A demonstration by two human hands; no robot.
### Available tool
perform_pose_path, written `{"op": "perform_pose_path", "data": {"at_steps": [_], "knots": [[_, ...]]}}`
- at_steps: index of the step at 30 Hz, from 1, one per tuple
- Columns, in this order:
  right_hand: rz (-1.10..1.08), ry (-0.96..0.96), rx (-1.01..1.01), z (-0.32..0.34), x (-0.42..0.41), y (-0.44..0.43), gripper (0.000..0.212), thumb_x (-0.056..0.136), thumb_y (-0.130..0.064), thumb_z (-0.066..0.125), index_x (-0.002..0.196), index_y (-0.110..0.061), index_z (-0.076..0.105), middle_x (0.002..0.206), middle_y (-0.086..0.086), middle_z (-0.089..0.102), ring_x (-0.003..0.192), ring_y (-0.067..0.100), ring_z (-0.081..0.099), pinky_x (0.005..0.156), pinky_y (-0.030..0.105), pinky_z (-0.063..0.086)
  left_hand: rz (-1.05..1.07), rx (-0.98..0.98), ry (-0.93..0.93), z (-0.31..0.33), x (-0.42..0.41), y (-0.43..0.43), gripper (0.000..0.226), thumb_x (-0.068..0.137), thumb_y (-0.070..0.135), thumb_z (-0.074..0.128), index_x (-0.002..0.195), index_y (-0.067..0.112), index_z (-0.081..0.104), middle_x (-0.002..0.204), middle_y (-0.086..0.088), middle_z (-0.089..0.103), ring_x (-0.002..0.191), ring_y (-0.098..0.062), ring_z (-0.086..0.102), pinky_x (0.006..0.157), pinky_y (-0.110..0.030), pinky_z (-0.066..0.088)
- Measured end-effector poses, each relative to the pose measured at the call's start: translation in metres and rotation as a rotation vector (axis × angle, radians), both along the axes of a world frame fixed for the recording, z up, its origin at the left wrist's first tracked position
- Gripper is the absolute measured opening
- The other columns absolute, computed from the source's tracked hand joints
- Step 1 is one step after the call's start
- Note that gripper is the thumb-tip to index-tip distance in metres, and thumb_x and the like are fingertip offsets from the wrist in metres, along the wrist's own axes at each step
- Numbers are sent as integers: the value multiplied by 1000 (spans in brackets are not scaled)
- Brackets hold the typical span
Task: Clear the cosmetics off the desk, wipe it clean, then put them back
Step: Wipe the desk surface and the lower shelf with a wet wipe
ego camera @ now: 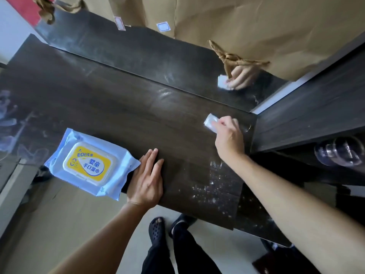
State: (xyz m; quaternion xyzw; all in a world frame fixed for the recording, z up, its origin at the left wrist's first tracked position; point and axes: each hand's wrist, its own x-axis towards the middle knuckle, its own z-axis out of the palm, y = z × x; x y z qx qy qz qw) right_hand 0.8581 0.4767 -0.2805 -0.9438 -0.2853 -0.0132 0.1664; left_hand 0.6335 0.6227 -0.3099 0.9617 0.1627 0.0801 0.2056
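Note:
The dark wood-grain desk carries no cosmetics. My right hand grips a folded white wet wipe and presses it on the desk near the far right corner. My left hand lies flat, fingers straight, on the desk's front edge. A blue pack of wet wipes with a yellow lid sits just left of that hand, overhanging the front edge. White specks and smears cover the desk's front right part.
A mirror stands along the back of the desk and reflects my right hand with the wipe. Brown paper covers the mirror's upper part. A dark side shelf on the right holds a clear glass item.

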Motion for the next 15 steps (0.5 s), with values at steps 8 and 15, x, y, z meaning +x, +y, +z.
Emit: {"op": "perform_pose_path", "data": {"at_steps": [8, 15], "knots": [[381, 321, 138, 29, -145, -49, 22, 86, -12, 52, 79, -15, 73, 82, 0, 59, 78, 16, 50, 65, 32, 47, -9, -26, 25, 4, -2, 1, 40, 84, 6, 36, 114, -6, 60, 137, -26, 47, 129, -42, 41, 103, -51, 38], [-136, 104, -75, 1, -52, -29, 26, 67, 12, 52, 85, -1, 66, 91, 14, 55, 84, 33, 50, 72, 40, 48, 49, -44, -12, 0, -3, 2, 38, 82, 3, 34, 111, -6, 57, 135, -26, 48, 130, -42, 40, 103, -52, 40]]}}
